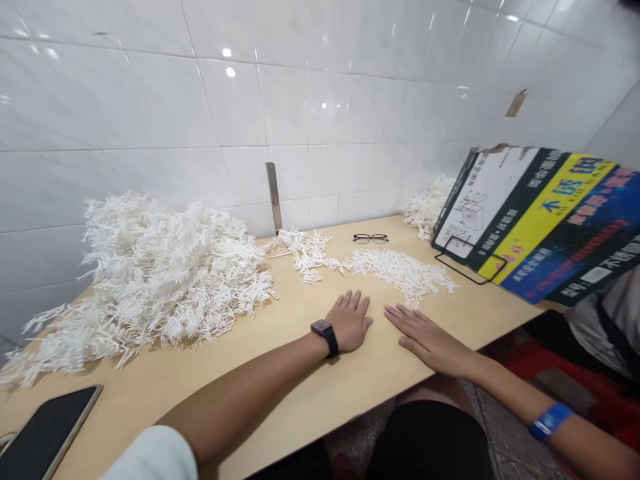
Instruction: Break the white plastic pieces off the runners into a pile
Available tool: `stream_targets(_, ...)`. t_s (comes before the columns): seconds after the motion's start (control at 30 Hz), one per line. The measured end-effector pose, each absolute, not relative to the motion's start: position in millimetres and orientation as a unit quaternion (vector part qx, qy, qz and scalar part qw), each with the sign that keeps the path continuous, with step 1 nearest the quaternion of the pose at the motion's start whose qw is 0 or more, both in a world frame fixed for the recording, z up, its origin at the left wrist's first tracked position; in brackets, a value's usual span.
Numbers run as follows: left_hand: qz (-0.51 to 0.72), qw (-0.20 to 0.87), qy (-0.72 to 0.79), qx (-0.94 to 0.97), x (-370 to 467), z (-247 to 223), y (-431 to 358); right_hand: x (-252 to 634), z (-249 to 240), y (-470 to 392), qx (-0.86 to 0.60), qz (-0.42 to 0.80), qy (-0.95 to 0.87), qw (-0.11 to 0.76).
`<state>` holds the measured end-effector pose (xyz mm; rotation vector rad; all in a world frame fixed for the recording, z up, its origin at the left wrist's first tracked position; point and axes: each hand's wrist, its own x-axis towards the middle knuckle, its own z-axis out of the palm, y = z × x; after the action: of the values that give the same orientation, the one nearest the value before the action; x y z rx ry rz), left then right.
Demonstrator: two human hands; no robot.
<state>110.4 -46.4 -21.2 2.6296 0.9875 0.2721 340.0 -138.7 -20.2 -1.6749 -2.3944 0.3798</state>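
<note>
My left hand [349,321] lies flat on the pale wooden table [300,387], fingers stretched out toward the wall, a black watch [326,335] on its wrist. To its right, my right hand [430,340] also rests flat, fingers pointing left and forward, with nothing in it. A blue band [551,421] circles the right forearm. Just beyond the hands is a spread of small white branched plastic pieces [400,270]. A smaller cluster of longer white pieces [307,250] adjoins it on the left. The large heap of white pieces [170,273] covers the table's left side.
Black-framed glasses [371,238] lie near the wall. A phone [50,433] is at the front left. On the right, a printed cardboard panel [545,220] leans in a black wire stand [470,260], with more white pieces [429,203] behind. A metal bracket [273,197] stands against the tiles.
</note>
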Motion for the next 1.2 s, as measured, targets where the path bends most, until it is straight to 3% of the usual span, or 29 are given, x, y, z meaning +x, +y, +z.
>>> stream_targets(0.13,0.152,0.203,0.350,0.902,168,-16,-15,336,-22,-95,-0.602,0.055,-0.790,0.103)
stream_targets(0.3,0.312,0.276,0.404,0.815,149,-5,-7,329,-30,-94,-0.652,-0.084,-0.721,0.219)
stream_targets(0.4,0.337,0.280,0.386,0.812,104,-7,-14,310,-28,-121,-0.587,-0.037,-0.775,0.232)
stream_targets(0.6,0.331,0.316,0.438,0.774,74,-12,-20,252,-10,-119,-0.434,0.162,-0.872,0.156)
stream_targets(0.9,0.323,0.295,0.424,0.793,82,-13,-18,296,-27,-49,-0.637,0.091,-0.740,0.193)
stream_targets(1.2,0.389,0.375,0.489,0.685,82,-17,1,238,-15,-1,-0.644,0.016,-0.724,0.247)
